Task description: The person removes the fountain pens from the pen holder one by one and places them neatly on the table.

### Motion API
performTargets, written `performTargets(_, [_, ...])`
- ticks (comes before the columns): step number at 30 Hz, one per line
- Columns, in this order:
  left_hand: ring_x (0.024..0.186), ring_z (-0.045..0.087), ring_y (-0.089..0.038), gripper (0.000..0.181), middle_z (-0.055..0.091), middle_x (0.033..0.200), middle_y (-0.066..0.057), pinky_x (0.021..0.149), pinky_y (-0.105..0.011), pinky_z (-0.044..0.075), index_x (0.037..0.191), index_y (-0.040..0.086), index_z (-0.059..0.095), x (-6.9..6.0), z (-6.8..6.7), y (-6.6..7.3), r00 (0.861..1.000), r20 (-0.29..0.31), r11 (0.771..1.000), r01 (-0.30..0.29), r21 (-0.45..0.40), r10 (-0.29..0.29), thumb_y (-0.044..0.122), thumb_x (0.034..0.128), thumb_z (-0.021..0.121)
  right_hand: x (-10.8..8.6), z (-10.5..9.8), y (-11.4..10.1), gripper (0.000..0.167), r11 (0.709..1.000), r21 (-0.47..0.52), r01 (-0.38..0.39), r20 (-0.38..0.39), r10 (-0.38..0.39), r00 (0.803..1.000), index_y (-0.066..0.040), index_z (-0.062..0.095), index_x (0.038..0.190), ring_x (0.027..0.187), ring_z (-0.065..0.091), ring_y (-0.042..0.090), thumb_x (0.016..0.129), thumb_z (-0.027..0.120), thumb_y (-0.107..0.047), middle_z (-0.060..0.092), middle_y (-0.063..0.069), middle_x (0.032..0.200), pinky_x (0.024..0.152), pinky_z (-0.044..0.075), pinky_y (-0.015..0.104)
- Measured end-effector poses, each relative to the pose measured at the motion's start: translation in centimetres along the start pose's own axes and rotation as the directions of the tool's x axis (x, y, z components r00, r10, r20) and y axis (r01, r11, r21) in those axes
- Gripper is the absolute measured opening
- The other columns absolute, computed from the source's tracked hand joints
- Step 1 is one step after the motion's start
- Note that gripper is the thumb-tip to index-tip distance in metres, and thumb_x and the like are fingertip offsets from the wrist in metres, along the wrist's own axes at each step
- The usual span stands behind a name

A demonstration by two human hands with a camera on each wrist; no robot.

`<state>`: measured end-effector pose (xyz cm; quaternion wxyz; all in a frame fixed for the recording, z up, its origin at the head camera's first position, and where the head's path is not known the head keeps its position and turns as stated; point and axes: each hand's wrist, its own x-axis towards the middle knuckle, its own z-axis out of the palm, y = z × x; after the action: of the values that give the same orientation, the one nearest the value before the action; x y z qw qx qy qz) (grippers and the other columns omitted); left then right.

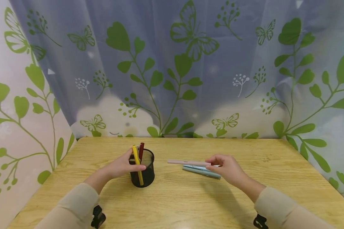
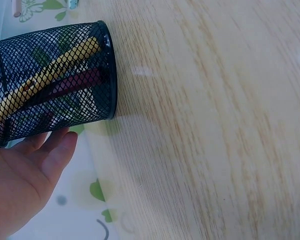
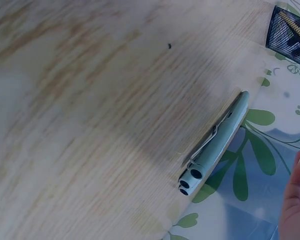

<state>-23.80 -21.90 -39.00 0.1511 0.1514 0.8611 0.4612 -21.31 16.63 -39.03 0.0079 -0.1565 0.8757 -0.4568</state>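
A black mesh pen cup (image 1: 146,178) stands upright at centre-left, a yellow pen (image 1: 136,156) and a dark red pen (image 1: 141,152) leaning in it. My left hand (image 1: 114,168) grips the cup near its rim, thumb on the near side. In the left wrist view the hand (image 2: 20,190) lies against the mesh cup (image 2: 55,85). My right hand (image 1: 230,170) pinches one end of a pale pink pen (image 1: 186,163), held roughly level with its other end towards the cup. Just beneath it lie light blue and teal pens (image 1: 202,172), side by side.
The wooden table (image 1: 166,203) reaches back to a patterned curtain (image 1: 160,63) with green leaves and butterflies. In the right wrist view, a small dark speck (image 3: 170,46) shows on the wood, away from the teal pens (image 3: 220,137).
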Motion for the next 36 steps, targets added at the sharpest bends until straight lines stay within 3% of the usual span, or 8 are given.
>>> performTargets(14, [0.133,0.021,-0.042,0.096,0.016,0.147,-0.028,0.100,-0.056,0.030,0.147,0.002,0.008,-0.1,-0.2,0.0,1.000,0.021,1.000,0.009,-0.009,-0.008,0.039,0.0836,0.069,-0.5,-0.6,0.3,0.021,0.999,-0.017,-0.029,-0.002,0.029,1.000,-0.005,0.068,0.101,0.090,0.060,0.020,0.085,0.069,-0.019,0.066,0.003,0.096,0.069,0.050,0.031])
performTargets(21, [0.131,0.027,-0.042,0.093,0.022,0.145,-0.028,0.098,-0.055,0.033,0.147,0.003,0.011,0.0,-0.2,0.1,1.000,0.024,1.000,-0.003,-0.005,0.004,0.038,0.0837,0.069,-0.7,-1.4,0.9,0.020,0.996,-0.066,-0.063,-0.035,0.061,0.998,-0.006,0.068,0.100,0.093,0.061,0.022,0.085,0.070,-0.019,0.066,0.002,0.096,0.073,0.050,0.034])
performTargets(36, [0.131,0.027,-0.042,0.092,0.022,0.145,-0.028,0.098,-0.054,0.034,0.147,0.004,0.012,0.1,-0.2,-0.2,1.000,0.026,1.000,-0.004,-0.011,0.004,0.038,0.0838,0.069,-1.4,-1.6,2.0,0.015,0.994,-0.093,-0.055,0.009,0.056,0.998,-0.003,0.068,0.096,0.086,0.062,0.019,0.084,0.069,-0.012,0.066,0.002,0.090,0.073,0.051,0.035])
